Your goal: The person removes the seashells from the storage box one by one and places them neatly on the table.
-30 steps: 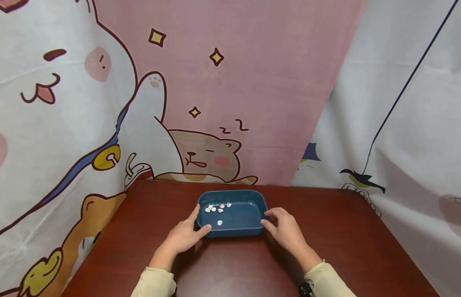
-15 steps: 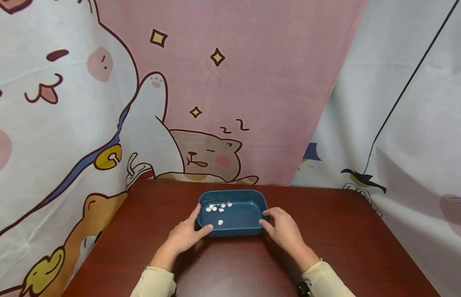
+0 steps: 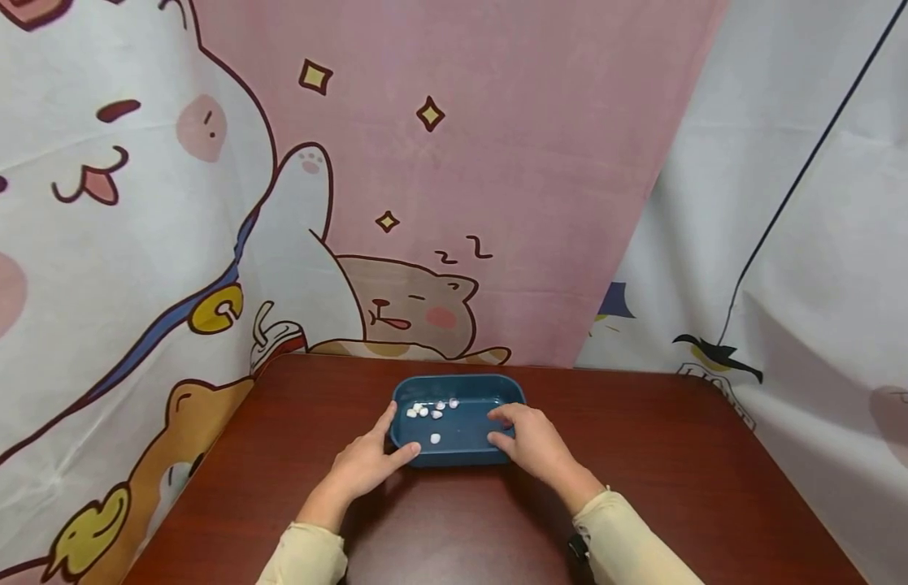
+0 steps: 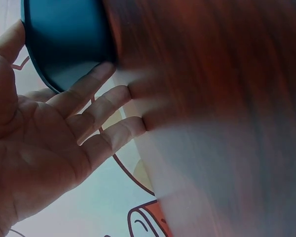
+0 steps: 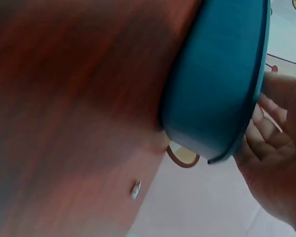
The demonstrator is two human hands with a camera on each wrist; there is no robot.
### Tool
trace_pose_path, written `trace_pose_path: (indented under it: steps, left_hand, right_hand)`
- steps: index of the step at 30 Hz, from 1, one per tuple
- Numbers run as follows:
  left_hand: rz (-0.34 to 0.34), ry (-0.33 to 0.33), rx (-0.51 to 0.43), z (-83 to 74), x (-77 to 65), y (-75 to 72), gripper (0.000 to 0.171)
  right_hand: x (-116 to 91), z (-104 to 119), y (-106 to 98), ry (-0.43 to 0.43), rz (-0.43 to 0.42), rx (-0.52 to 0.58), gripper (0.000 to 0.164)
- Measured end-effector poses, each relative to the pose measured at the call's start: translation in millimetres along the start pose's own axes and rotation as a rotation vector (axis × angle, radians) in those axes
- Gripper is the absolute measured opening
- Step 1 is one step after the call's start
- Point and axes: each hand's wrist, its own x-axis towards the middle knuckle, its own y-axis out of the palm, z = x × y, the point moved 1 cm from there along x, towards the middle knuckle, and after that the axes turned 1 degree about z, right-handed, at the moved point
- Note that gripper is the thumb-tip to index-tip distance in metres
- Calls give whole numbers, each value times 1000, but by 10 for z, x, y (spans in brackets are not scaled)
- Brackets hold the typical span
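Note:
On the table stands a dark blue rectangular dish [image 3: 461, 457] with rounded corners. Several small whitish pieces, like pebbles or shells [image 3: 423, 411], lie mostly in its left back part, with a single one [image 3: 435, 439] nearer the front. The left hand [image 3: 362, 463] touches the dish's left front corner, thumb at the rim and fingers stretched along the side; in the left wrist view the lower fingertips [image 4: 137, 124] reach the tabletop. Over the dish's right part hovers the right hand [image 3: 534, 443], thumb and fingers apart with nothing visible between them. The right wrist view shows the dish wall [image 5: 212, 84] beside that hand.
The reddish-brown wooden table [image 3: 644, 455] extends around the dish. Behind it and on both sides hangs a cartoon-printed cloth [image 3: 512, 179]. A small pale spot [image 5: 135, 189] near the table edge in the right wrist view is too blurred to identify.
The right hand has moved left from the dish's right rim to over its inside. The left hand stays at the left corner, and the pieces lie as before.

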Motion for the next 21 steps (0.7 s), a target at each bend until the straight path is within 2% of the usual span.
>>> trace_pose_path:
  steps: [4, 8, 12, 16, 21]
  left_hand:
    - [6, -14, -6, -1, 0, 1, 99]
    - [11, -23, -13, 2, -9, 14, 101]
    - [11, -16, 0, 3, -7, 26, 101]
    - [15, -9, 8, -6, 6, 20, 98]
    - [10, -15, 10, -7, -3, -16, 96]
  right_hand:
    - [214, 38, 77, -37, 176, 102, 37]
    - [399, 77, 205, -87, 310, 92, 45]
    - [511, 96, 343, -67, 313, 30, 51]
    - [567, 104, 432, -42, 316, 31, 54]
    - [649, 129, 496, -125, 428, 76, 42]
